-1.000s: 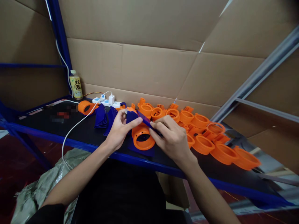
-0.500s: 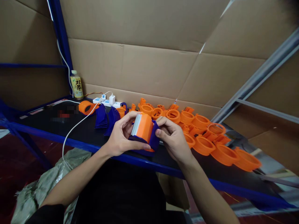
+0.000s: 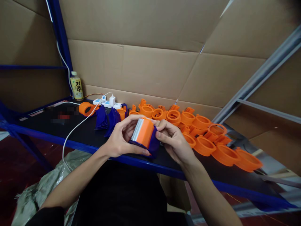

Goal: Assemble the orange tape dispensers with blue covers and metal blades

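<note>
Two hands are holding one piece above the front edge of the surface [image 3: 82, 130]: the left hand's [image 3: 117, 141] fingers are curving partway closed around the orange block [image 3: 145, 134], while the right hand's [image 3: 177, 138] fingers are pinching the upper edge of the blue panel [image 3: 154, 142] beside it. If the right fingers are pressing unevenly, the panel could be bending or slipping loose; if the left grip is sliding, the grey toothed strip [image 3: 136, 129] could be scratching skin. On the bottle [image 3: 76, 87], the yellow label is showing 双萃 in large dark characters; its smaller print is proving unreadable.
</note>
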Motion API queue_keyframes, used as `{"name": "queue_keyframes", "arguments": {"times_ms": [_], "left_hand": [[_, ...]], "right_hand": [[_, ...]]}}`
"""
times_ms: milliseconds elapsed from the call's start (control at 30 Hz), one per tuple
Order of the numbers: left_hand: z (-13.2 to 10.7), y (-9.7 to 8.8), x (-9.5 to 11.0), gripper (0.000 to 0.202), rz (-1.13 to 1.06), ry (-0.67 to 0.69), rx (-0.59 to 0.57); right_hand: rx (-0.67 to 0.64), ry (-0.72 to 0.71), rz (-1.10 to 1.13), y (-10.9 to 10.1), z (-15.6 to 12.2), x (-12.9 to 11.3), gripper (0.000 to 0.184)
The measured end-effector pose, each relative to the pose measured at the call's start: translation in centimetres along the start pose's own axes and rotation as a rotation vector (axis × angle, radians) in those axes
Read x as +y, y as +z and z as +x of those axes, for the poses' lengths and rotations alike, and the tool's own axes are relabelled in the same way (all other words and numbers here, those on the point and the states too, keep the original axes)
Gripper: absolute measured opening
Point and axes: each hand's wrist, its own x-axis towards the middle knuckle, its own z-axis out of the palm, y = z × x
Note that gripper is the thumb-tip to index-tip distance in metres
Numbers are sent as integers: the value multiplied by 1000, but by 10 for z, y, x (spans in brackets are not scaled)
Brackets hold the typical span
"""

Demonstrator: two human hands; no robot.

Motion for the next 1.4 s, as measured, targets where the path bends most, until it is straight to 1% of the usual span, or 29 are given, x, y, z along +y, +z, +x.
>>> {"name": "queue_keyframes", "arguments": {"times_ms": [167, 300, 400, 500, 567, 767, 867, 933, 967, 1033, 1100, 1133, 1167, 1267, 1300, 1400], "left_hand": [[-6, 2, 5, 76, 15, -39, -64], [-5, 2, -1, 85, 38, 35, -109], [-3, -1, -9, 89, 60, 48, -138], [-1, -3, -13, 88, 71, 30, -164], [-1, -3, -13, 87, 83, 21, -169], [0, 0, -16, 81, 72, 57, -110], [2, -2, -19, 79, 83, 65, -88], [4, -6, -22, 80, 93, 73, -47], [5, -7, -24, 80, 98, 74, -20], [7, -10, -27, 79, 106, 70, 31], [7, -12, -28, 78, 104, 71, 51], [7, -12, -27, 78, 103, 75, 38], [7, -11, -26, 78, 103, 84, 13], [5, -8, -21, 80, 103, 147, -82], [4, -7, -20, 81, 101, 176, -105], [4, -6, -17, 84, 84, 263, -148]], "right_hand": [[-39, 59, 11, -4, -10, -11, 30], [3, 95, 51, -3, -16, -13, 26], [49, 34, 12, -2, -19, -8, 19], [78, -59, -86, -3, -22, -5, 15], [75, -82, -153, -4, -24, -6, 15], [98, -131, -384, -2, -26, -13, 21], [118, -193, -533, -1, -25, -12, 16], [114, -244, -654, 0, -25, -11, 12], [108, -274, -718, 1, -25, -10, 15], [92, -333, -820, 2, -26, -11, 30], [76, -362, -853, 3, -26, -13, 41], [78, -361, -838, 3, -25, -14, 40], [89, -354, -802, 3, -25, -15, 34], [134, -312, -583, 4, -22, -17, 12], [131, -297, -488, 4, -21, -18, 11], [62, -252, -257, 6, -18, -20, 15]]}}
